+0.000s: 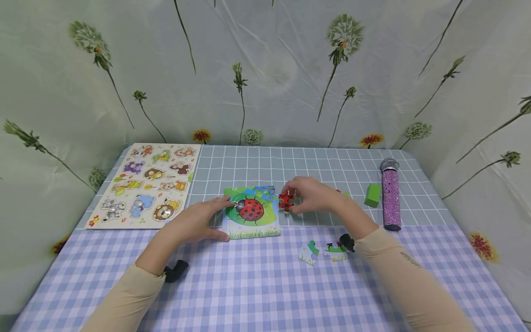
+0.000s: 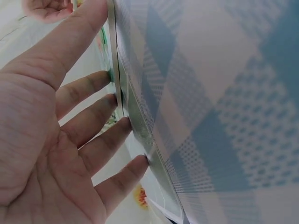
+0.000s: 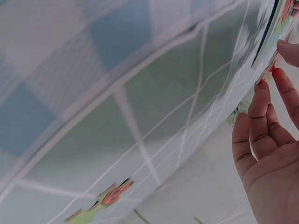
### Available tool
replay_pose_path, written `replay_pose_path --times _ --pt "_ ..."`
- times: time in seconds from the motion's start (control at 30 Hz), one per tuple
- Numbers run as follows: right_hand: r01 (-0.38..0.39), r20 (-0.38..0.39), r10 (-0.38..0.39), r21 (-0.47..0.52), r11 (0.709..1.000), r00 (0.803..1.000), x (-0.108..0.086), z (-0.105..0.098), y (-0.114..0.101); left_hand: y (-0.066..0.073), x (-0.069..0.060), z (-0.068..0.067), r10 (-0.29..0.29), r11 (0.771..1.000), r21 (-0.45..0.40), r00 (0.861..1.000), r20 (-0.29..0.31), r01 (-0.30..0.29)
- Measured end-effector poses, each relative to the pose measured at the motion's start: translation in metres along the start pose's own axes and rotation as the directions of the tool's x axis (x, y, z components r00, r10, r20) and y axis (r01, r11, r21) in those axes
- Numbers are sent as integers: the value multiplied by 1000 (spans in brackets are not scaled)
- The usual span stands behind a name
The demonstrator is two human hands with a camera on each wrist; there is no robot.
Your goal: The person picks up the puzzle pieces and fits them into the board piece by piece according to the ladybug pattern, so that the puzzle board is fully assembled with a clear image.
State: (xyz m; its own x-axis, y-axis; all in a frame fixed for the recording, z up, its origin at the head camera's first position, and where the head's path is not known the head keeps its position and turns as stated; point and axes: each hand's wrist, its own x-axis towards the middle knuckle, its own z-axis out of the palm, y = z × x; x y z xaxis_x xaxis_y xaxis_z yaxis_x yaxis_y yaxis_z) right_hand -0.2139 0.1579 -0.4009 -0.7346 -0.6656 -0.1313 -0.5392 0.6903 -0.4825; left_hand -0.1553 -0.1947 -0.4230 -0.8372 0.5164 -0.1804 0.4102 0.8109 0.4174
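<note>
A square ladybug picture board (image 1: pixel 250 230) lies at the middle of the table. My left hand (image 1: pixel 195 222) rests at its left side, with fingertips and thumb touching its edge and the fingers nearly straight. Just off the board's right edge, my right hand (image 1: pixel 313 194) pinches a red jigsaw piece with black dots (image 1: pixel 286 202) between thumb and fingers. In the right wrist view, only the thin edge of that piece (image 3: pixel 266 74) shows at the fingertips. Two loose jigsaw pieces, one with a green shape (image 1: pixel 308 253) and one with black legs (image 1: pixel 337 253), lie nearer the front.
Another jigsaw piece (image 3: pixel 110 196) lies behind my right wrist, mostly hidden in the head view. A green block (image 1: pixel 373 195) and a glittery pink microphone (image 1: pixel 391 196) stand or lie at right. An animal peg puzzle (image 1: pixel 145 186) occupies the left back. A patterned curtain (image 1: pixel 274 69) hangs behind.
</note>
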Motion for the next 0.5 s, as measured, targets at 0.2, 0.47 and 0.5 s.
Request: replay_pose_path --times 0.2,0.47,0.5 --pt "35 18 -35 -15 999 999 11 7 -9 -1 1 0 0 1000 5 1000 3 0" --pt "97 31 -95 -41 994 995 24 16 -20 -1 2 -1 1 1000 6 1000 2 -1" --pt "96 32 -95 -41 995 995 25 16 -21 -1 1 -1 1 1000 6 1000 3 -1"
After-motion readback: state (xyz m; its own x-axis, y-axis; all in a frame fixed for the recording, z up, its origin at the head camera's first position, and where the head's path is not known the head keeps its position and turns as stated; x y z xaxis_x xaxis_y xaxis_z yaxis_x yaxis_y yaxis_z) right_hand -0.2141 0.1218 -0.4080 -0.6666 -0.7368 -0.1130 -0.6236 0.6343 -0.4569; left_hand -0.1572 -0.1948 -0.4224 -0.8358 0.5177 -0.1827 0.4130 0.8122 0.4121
